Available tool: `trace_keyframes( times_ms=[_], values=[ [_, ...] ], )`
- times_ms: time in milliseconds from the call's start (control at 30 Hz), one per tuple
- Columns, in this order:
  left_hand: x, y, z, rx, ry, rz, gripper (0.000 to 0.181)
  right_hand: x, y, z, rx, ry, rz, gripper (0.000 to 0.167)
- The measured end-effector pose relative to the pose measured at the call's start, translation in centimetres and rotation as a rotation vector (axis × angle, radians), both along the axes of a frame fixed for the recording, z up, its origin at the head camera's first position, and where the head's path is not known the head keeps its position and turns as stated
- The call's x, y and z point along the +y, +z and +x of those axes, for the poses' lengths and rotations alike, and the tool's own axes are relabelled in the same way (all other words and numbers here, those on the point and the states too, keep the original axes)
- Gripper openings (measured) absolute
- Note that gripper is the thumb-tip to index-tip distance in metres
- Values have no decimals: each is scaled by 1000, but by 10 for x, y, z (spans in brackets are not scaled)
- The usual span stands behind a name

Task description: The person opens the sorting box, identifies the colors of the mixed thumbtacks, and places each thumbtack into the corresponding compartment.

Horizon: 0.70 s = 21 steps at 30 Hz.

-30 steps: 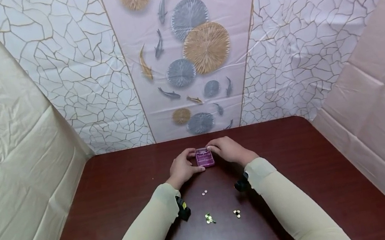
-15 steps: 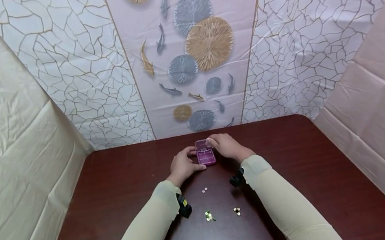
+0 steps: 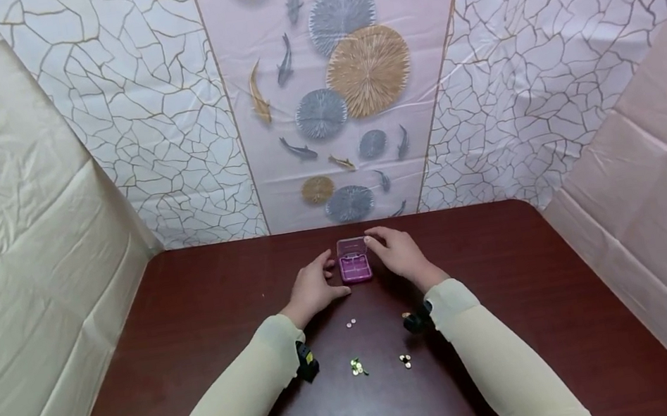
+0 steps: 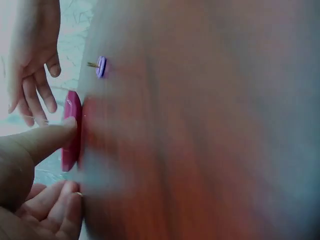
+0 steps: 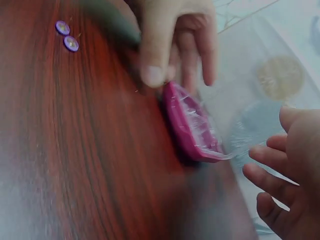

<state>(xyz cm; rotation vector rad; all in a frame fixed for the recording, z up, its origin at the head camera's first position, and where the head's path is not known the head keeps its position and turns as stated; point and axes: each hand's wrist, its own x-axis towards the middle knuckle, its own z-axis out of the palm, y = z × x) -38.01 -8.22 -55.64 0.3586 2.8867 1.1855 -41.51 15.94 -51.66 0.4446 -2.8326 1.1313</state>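
A small pink box with a divided inside lies near the table's back edge, its clear lid standing up at the back. My left hand is at the box's left side, thumb and fingers spread around it and seemingly just apart from it. My right hand is by the lid's right edge, fingers loose and holding nothing; contact with the lid is unclear. Nearer me lie two small purple discs with gold pins, pale in the head view. Closer still are a green-and-pale cluster and a gold-and-dark cluster of small pieces.
The dark red wooden table ends at a patterned cloth backdrop just behind the box. Cream cloth walls flank both sides. A black wrist camera sits under each forearm.
The box's lid has swung up and back from a lower angle. My right hand has let go of it and eased right; my left hand has drawn slightly left, off the box.
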Motion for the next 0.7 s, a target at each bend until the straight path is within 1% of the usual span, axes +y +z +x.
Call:
trace_keyframes(
  times_ms=[67, 133, 200, 233, 300, 400, 467, 533, 600, 700],
  values=[
    [-7, 5, 12, 52, -17, -63, 80, 6, 4, 8, 10, -20, -28, 47],
    [-14, 11, 25, 106, -33, -138, 56, 13, 10, 16, 10, -27, -58, 45],
    [-19, 16, 35, 149, -61, -207, 33, 20, 15, 24, 9, -29, -78, 44],
    [-20, 19, 40, 162, -81, -233, 23, 24, 19, 28, 6, -26, -82, 44],
    [-21, 24, 48, 164, -133, -274, 10, 30, 26, 35, 3, -20, -83, 44],
    [-19, 30, 57, 162, -206, -326, 6, 39, 33, 44, 7, -8, -73, 45],
    [-16, 32, 61, 156, -238, -350, 6, 43, 36, 49, 11, -2, -66, 45],
    [-12, 33, 65, 148, -256, -367, 7, 46, 35, 54, 13, 3, -61, 46],
    [-8, 31, 69, 146, -264, -384, 8, 48, 32, 59, 10, 6, -56, 46],
    [-3, 26, 76, 150, -264, -406, 8, 50, 23, 68, -2, 8, -54, 45]
  ],
)
